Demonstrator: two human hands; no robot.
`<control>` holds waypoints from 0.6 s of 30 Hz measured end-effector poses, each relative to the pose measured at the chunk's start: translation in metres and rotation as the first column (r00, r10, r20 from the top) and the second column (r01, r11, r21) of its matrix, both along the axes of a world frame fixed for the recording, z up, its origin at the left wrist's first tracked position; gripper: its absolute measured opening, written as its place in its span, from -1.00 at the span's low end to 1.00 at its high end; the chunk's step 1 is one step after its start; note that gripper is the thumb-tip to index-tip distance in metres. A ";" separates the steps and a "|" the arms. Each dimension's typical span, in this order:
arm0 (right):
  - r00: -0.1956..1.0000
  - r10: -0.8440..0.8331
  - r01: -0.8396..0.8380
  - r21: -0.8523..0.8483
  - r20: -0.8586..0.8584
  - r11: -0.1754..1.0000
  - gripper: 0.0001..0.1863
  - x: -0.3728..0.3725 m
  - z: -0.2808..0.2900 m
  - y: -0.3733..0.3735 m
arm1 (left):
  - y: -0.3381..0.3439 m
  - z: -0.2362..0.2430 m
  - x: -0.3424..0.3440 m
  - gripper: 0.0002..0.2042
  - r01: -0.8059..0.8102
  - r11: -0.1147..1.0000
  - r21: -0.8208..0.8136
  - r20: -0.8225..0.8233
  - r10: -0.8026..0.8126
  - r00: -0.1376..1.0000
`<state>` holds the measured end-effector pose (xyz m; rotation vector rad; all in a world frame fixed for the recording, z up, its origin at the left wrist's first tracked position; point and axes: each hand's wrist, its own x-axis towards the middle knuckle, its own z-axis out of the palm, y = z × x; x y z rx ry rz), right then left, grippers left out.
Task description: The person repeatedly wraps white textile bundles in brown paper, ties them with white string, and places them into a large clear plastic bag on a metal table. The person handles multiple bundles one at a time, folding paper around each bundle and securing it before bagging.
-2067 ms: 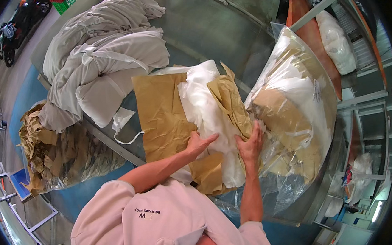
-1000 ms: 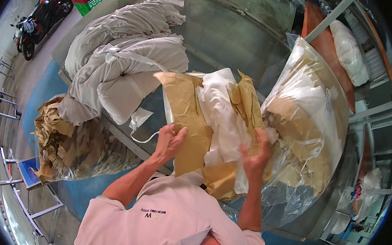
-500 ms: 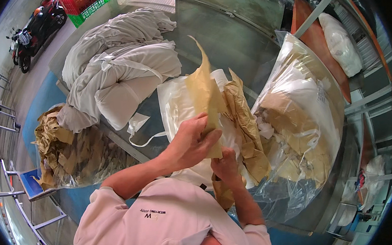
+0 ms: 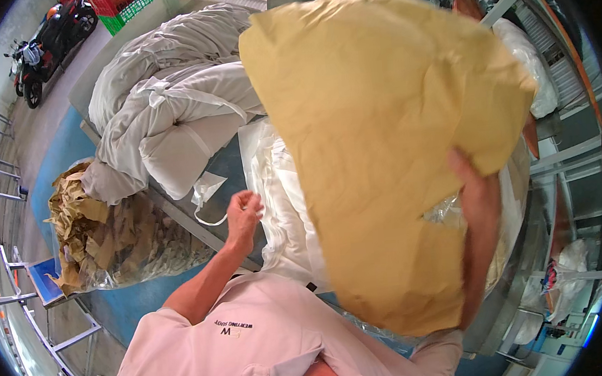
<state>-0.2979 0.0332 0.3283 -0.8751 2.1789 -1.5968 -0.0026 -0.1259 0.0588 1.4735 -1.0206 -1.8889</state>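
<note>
Right hand (image 4: 471,174), blurred, pinching large brown paper sheet (image 4: 381,125) near its right side, sheet raised above tabletop (image 4: 227,164), partly hiding white cloth (image 4: 273,190); left hand (image 4: 244,219) half-curled beside cloth, cannot tell if gripping.

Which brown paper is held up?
The broad sheet in the right hand: it is raised and spread wide, whereas the crumpled paper at left is bunched, partly behind clear plastic.
</note>
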 end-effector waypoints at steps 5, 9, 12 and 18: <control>0.903 -0.055 0.062 0.001 -0.426 0.998 -0.44 -0.076 0.042 -0.073 | 0.034 -0.058 -0.008 -0.42 0.208 0.977 0.042 0.156 -0.212 0.965; 0.761 -0.033 0.153 0.131 -0.648 0.979 -0.47 -0.128 0.040 -0.146 | 0.041 -0.068 -0.024 -0.29 0.220 0.969 -0.111 0.380 -0.163 0.910; 0.396 0.091 0.251 0.203 -0.914 0.946 -0.43 -0.159 0.021 -0.192 | 0.031 -0.068 -0.022 -0.24 0.213 0.958 -0.195 0.495 -0.091 0.864; 0.534 0.345 0.109 0.468 -0.772 0.877 -0.19 -0.181 -0.089 -0.244 | 0.020 -0.071 -0.011 -0.20 0.220 0.974 -0.049 0.574 -0.153 0.805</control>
